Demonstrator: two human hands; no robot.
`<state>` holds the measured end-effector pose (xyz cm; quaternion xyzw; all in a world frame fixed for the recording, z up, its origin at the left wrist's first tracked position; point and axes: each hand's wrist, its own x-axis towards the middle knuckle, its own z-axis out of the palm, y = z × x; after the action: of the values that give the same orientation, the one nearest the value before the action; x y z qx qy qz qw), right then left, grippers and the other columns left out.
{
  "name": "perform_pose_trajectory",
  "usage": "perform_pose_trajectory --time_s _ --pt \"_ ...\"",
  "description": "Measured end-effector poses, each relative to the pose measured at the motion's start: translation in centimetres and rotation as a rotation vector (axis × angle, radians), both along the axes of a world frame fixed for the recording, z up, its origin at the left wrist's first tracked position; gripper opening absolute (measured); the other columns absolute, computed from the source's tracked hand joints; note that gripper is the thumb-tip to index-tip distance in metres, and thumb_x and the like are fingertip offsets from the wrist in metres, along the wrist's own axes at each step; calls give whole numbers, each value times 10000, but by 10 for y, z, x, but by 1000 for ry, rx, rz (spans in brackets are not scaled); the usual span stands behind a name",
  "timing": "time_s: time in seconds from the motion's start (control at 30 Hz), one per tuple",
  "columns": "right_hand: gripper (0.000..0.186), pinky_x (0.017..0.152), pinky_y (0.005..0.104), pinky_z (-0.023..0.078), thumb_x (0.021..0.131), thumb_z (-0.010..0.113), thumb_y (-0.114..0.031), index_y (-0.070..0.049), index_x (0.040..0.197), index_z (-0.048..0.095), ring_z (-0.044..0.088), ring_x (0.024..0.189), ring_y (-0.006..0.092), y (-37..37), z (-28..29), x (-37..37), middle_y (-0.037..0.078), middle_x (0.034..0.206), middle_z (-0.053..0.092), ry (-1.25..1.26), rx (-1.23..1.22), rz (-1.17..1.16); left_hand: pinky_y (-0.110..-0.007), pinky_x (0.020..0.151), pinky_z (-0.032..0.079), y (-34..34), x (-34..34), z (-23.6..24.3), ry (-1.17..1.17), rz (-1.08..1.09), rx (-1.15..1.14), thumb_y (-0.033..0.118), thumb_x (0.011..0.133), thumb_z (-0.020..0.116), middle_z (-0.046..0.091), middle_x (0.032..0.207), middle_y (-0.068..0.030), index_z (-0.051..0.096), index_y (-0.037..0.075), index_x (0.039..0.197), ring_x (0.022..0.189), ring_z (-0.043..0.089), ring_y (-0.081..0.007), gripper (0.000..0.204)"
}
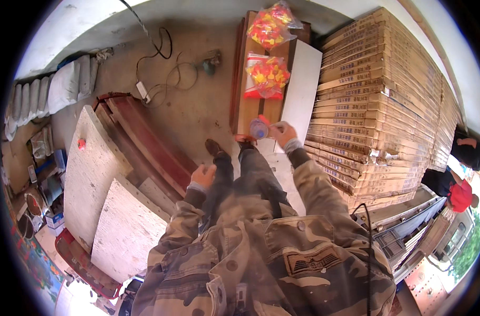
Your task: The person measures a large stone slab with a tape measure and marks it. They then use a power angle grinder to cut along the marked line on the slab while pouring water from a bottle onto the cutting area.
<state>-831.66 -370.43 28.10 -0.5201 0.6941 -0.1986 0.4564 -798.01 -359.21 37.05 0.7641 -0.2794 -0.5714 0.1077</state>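
Near two bagged red-yellow heaps (269, 75) — right hand (285, 132) fingers pinching one translucent round item (259, 129); left hand (202, 176) fingers half-curled, apparently empty.

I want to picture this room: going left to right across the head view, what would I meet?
White sack, power strip, left hand, round clear object, right hand, cartons.
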Motion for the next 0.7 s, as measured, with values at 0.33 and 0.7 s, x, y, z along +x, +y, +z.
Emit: perform_pose_trajectory --time_s 0.33,0.7 --pt "280 903 456 472 834 628 -247 -106 1075 631 610 999 348 -43 -100 -1 152 1044 667 647 305 197 -304 607 511 89 83 -30 -247 119 151 398 866 643 678 771 -87 675 -15 991 649 631 -138 432" --pt "397 964 426 450 780 657 -208 -10 1122 625 573 1085 391 -74 -124 73 235 1122 625 647 -71 336 -412 794 506 15 103 -107 -235 -205 13 365 849 638 683 931 -189 659 48 990 903 656 -349 348"
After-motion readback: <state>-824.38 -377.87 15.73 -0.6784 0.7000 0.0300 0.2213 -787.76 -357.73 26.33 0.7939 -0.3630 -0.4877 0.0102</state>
